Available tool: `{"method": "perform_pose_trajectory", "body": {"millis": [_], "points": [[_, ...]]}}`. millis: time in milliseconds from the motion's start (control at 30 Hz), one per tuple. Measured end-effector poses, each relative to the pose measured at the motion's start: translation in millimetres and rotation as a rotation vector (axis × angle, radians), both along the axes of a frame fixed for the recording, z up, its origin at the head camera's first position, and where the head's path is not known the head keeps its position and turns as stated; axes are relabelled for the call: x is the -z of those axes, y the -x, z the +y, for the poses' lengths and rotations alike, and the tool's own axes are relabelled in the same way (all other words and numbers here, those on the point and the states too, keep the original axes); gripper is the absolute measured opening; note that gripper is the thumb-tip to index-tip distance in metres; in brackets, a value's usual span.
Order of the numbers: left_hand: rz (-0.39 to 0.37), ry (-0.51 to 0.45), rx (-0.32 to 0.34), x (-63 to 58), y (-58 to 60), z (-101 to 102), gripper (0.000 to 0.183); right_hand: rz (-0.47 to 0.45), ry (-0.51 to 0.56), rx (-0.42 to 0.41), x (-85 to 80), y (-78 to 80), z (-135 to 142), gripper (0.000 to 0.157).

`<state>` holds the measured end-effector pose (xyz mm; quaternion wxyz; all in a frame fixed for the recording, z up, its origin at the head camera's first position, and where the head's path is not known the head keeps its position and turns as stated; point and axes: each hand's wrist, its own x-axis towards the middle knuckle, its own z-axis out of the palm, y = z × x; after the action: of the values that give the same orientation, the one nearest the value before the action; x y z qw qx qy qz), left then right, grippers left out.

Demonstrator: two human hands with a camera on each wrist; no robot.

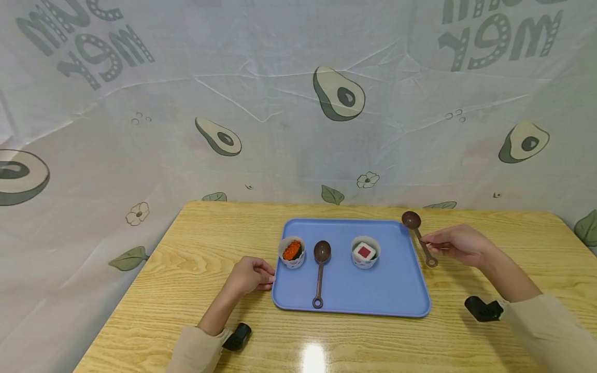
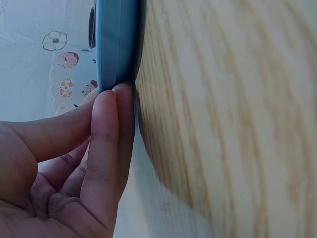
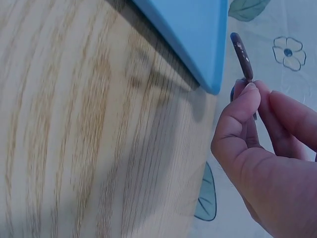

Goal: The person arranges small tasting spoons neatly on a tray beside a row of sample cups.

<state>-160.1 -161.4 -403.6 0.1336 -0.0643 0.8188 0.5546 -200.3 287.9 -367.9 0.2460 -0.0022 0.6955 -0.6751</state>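
A blue tray [image 1: 396, 290] lies on the wooden table. At its left edge, my left hand [image 1: 252, 275] pinches the rim; the left wrist view has the fingertips [image 2: 105, 101] right against the tray's side. My right hand [image 1: 459, 243] pinches the handle of a brown spoon [image 1: 411, 220] over the tray's right edge, bowl pointing away from me. A second brown spoon [image 1: 322, 252] lies lengthwise on the tray. To its left stands a paper cup [image 1: 292, 262] holding an orange-topped sushi piece [image 1: 293, 250]. Right of it, another paper cup [image 1: 365, 263] contains a white sushi piece with a red centre [image 1: 364, 251].
The wooden table [image 1: 196, 243] extends around the tray on every side. Behind it hangs a pale cloth [image 1: 280, 145] printed with avocados and leaves. Black devices [image 1: 239, 336] sit at both wrists, beside beige sleeves.
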Motion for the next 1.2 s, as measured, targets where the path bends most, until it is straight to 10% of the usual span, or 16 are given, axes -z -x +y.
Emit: {"method": "perform_pose_trajectory", "body": {"millis": [1200], "points": [[0.025, 0.010, 0.017, 0.0, -1.8, -0.3, 0.006, -0.026, 0.057, -0.069, 10.8, -31.7, -30.3, 0.017]]}}
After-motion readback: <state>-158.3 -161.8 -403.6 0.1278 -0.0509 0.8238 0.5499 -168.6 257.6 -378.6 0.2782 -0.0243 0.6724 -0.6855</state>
